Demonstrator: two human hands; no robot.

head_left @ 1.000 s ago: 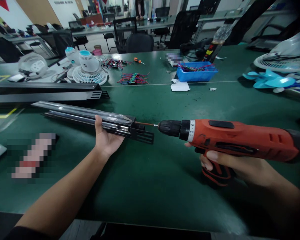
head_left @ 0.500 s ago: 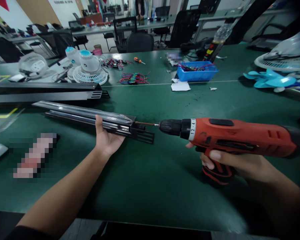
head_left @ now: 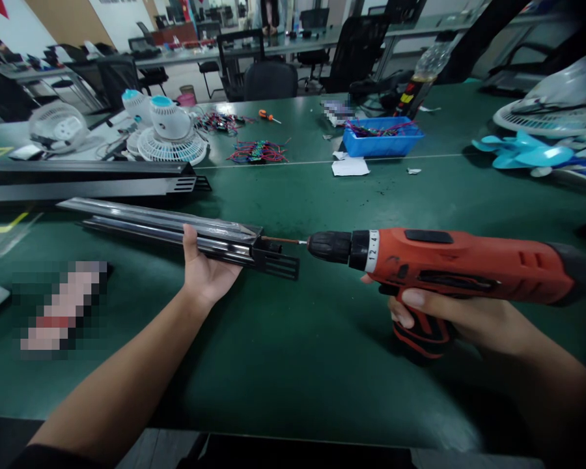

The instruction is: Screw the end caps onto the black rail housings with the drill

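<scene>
My left hand [head_left: 209, 273] is wrapped round the slotted end of a long black metal channel [head_left: 166, 242], thumb on top and fingers underneath. A clear plastic strip [head_left: 176, 218] lies along the channel's upper side. In my right hand [head_left: 449, 312] is a red and black cordless drill [head_left: 434, 260], held level by its grip. Its long thin bit [head_left: 286, 240] points left and reaches the end of the channel. Where exactly the tip sits is too small to tell. The battery base hangs just over or on the green table [head_left: 273, 378]; which one I cannot tell.
More black metal channels [head_left: 88, 179] lie behind on the left. Past them stand white fans [head_left: 170, 137], bundles of wires [head_left: 258, 151] and an orange screwdriver [head_left: 268, 116]. A blue bin [head_left: 385, 144] holds wires, beside a bottle [head_left: 422, 78]. Light-blue fan blades [head_left: 522, 153] lie at right.
The whole view has shifted slightly, so everything appears a little further left. Both hands keep their holds, and the drill and channel stay in the same position relative to each other.
</scene>
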